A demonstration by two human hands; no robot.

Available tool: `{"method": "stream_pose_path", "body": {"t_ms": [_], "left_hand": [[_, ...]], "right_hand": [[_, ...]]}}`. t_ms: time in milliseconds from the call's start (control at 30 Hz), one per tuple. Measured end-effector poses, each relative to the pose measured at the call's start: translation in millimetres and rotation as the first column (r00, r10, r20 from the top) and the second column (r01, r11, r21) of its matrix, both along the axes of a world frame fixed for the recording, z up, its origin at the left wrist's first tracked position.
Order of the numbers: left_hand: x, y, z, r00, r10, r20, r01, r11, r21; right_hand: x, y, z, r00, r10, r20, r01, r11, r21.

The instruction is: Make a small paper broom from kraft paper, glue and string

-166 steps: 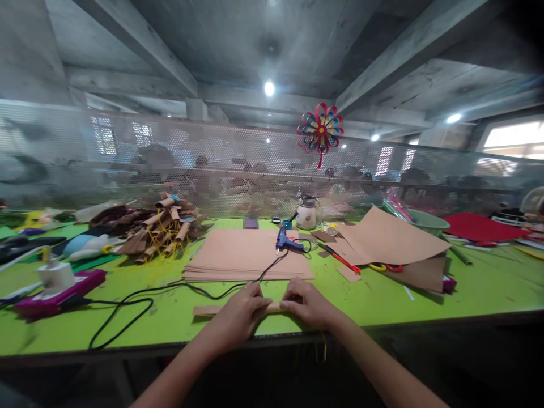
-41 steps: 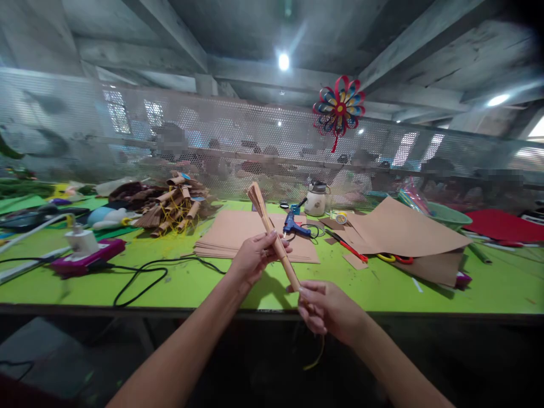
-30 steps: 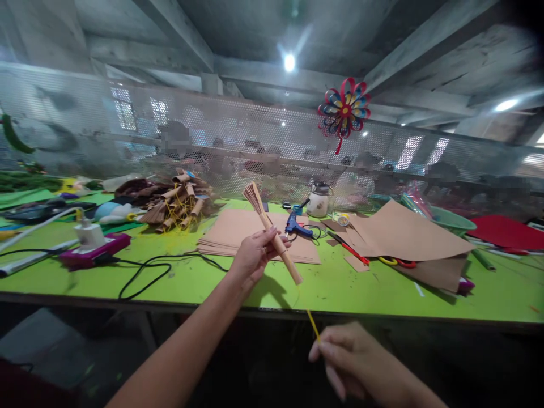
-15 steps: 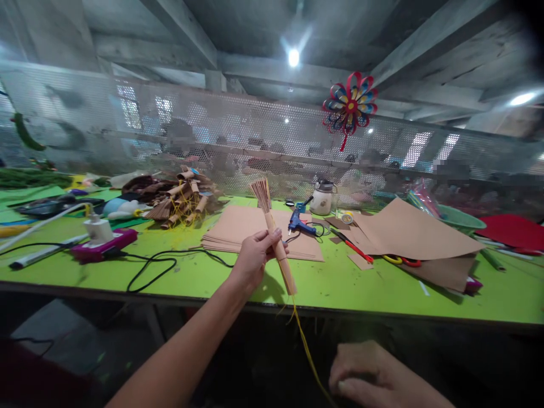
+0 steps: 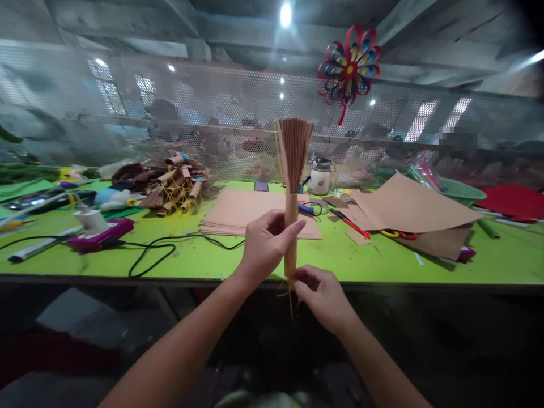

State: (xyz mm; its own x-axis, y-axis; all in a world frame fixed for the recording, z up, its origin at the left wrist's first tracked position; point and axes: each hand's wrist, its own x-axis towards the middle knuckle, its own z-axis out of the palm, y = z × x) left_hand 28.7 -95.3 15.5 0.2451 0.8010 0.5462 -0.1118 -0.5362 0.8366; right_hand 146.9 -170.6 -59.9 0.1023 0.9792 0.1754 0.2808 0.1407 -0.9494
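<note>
My left hand (image 5: 266, 246) is closed round the middle of a pleated brown paper bundle (image 5: 292, 170) that stands upright, its top fanned out. Below it, my right hand (image 5: 319, 294) pinches the bundle's bottom end, where a thin yellow string (image 5: 290, 303) hangs down. Both hands are in front of the near edge of the green table (image 5: 195, 260).
A stack of brown paper sheets (image 5: 244, 218) lies ahead, with a blue glue gun (image 5: 306, 208) and its black cord (image 5: 170, 249). A pile of tied brown bundles (image 5: 176, 187) is at left, large brown sheets (image 5: 408, 212) and red scissors (image 5: 355, 228) at right. A mesh screen (image 5: 212, 124) backs the table.
The bundle went from tilted to upright and rose, its top fanning wider. My right hand came up from below the table edge to the bundle's bottom end.
</note>
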Motion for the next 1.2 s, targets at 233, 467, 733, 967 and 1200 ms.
{"method": "stream_pose_path", "body": {"t_ms": [233,467,733,967,1200], "left_hand": [[-6,-5,6.7,1.0,-0.002,0.005,0.001,0.999,0.055],[-15,17,4.0,0.983,-0.063,0.17,0.09,0.984,-0.155],[-21,27,3.4,0.961,-0.085,0.264,0.14,0.971,-0.196],[-20,26,4.3,0.935,-0.176,0.307,0.254,0.938,-0.237],[-10,20,0.6,0.917,-0.224,0.329,0.333,0.885,-0.326]], "right_hand": [[15,-5,-7.7,0.993,0.03,-0.112,-0.033,0.999,-0.029],[35,-29,-11.5,0.974,0.159,-0.164,-0.177,0.979,-0.099],[48,-50,-8.9,0.93,0.282,0.234,-0.261,0.958,-0.117],[44,-33,20.5,0.934,0.139,0.328,-0.164,0.985,0.049],[23,5,26.6,0.985,0.157,-0.068,-0.151,0.985,0.087]]}}
